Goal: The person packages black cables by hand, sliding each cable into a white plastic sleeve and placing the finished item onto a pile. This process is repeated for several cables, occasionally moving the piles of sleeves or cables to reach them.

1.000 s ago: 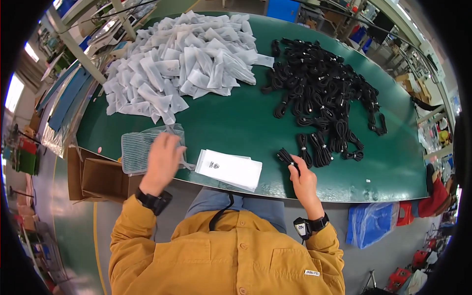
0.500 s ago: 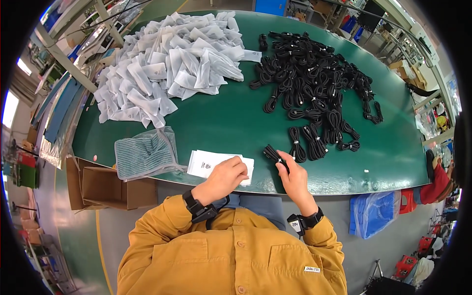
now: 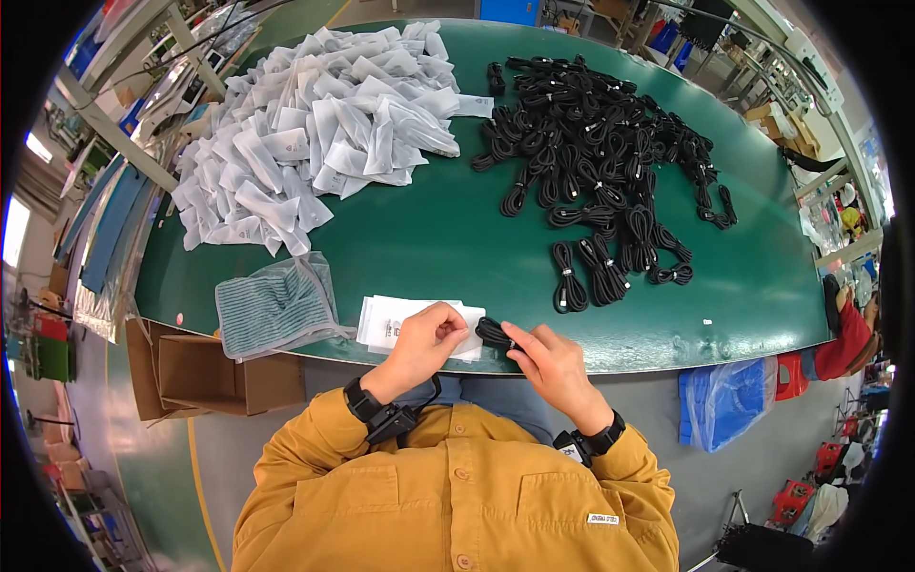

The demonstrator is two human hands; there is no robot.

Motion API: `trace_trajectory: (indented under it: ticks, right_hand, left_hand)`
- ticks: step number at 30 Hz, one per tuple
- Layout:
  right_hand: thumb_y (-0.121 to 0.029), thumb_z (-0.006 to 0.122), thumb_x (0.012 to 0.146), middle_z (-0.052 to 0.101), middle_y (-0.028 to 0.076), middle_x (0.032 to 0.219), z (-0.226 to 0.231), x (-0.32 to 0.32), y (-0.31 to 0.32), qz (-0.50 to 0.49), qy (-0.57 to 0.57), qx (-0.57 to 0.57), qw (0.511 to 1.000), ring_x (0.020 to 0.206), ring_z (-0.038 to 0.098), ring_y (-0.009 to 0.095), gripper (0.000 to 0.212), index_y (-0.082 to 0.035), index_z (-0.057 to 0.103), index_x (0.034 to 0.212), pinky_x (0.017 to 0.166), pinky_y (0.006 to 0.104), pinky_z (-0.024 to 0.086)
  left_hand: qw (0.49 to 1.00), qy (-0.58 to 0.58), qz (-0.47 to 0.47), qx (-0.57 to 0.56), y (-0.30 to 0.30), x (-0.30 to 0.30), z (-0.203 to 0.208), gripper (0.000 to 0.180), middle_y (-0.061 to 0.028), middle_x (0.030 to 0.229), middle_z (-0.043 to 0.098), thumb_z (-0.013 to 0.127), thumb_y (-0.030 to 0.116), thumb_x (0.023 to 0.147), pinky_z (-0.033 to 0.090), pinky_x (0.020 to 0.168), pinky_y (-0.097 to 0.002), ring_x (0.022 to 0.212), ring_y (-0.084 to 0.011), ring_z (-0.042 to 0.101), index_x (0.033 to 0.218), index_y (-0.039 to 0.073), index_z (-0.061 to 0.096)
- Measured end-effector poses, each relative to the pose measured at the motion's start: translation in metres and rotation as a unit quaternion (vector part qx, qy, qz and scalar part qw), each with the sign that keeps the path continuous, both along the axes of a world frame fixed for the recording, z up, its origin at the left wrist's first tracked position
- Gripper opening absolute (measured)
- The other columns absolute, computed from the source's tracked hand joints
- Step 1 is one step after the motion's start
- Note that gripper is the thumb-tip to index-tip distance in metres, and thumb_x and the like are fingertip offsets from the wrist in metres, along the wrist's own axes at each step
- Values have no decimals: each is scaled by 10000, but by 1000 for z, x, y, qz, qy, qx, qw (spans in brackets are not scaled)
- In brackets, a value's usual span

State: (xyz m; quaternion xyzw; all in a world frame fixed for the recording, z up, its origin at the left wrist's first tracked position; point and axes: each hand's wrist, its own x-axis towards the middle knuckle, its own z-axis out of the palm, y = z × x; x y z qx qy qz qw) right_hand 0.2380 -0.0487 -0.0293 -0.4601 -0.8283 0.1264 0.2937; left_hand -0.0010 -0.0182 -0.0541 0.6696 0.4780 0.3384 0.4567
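My right hand (image 3: 551, 367) pinches a coiled black cable (image 3: 493, 333) between thumb and fingers, just above the table's near edge. The coil points left, toward the right end of a small stack of flat white pouches (image 3: 379, 319) with dark print. Over that stack my left hand (image 3: 426, 341) has its thumb and fingertips drawn together. Whether a pouch edge is pinched in them is hidden by the curled fingers. Beyond my right hand lies a large heap of similar coiled black cables (image 3: 596, 143). A big pile of whitish filled pouches (image 3: 315, 143) covers the far left.
All this lies on a green table (image 3: 429, 229) with a curved far edge. A clear bag with a striped green cloth-like item (image 3: 274, 310) sits left of the pouch stack. Below the near edge stand a cardboard box (image 3: 205, 372) and a blue bin in clear plastic (image 3: 724, 405).
My right hand has brought the coiled cable left and slightly nearer, up to the pouch stack. My left hand has shifted a little left, still over the stack.
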Motion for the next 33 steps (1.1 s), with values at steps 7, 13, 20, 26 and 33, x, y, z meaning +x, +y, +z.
trace_trajectory:
  ticks: [7, 13, 20, 26, 33]
  right_hand:
    - [-151, 704, 901, 614, 91, 808, -11, 4, 11, 60, 83, -77, 992, 593, 555, 235, 341, -111, 646, 1234, 530, 349, 463]
    - [-89, 669, 916, 593, 100, 832, -15, 1, 17, -79, 421, -587, 687, 632, 536, 169, 273, -59, 633, 1185, 576, 297, 466]
    - [42, 682, 866, 517, 116, 1065, 15, -16, 24, 66, 153, 26, 986, 738, 536, 148, 333, -16, 602, 1184, 652, 262, 470]
    - [70, 707, 810, 505, 113, 1090, 24, -28, 29, 36, 365, 11, 930, 787, 571, 179, 400, -38, 631, 1188, 689, 270, 486]
    - [20, 732, 804, 539, 118, 1064, 43, -21, 52, -2, 194, 73, 978, 797, 586, 202, 412, -40, 595, 1187, 694, 293, 488]
  left_hand:
    - [978, 15, -95, 185, 2, 0, 17, 128, -86, 961, 609, 682, -28, 831, 505, 723, -327, 846, -236, 593, 912, 35, 606]
    - [925, 61, -146, 344, 6, 7, 38, 184, -100, 983, 589, 708, -39, 770, 483, 780, -367, 911, -313, 560, 888, 41, 591]
    - [977, -14, -80, 199, 19, 7, 61, 145, -89, 1040, 596, 698, -35, 822, 488, 783, -344, 974, -244, 572, 881, 37, 587]
    - [980, -179, -70, 46, 35, 4, 68, 75, -70, 1102, 599, 653, 27, 921, 505, 835, -313, 1079, -170, 574, 908, 39, 580]
    - [933, -351, 30, -73, 97, -19, 79, 121, -111, 1230, 624, 592, 101, 980, 494, 915, -305, 1056, -160, 605, 1054, 10, 622]
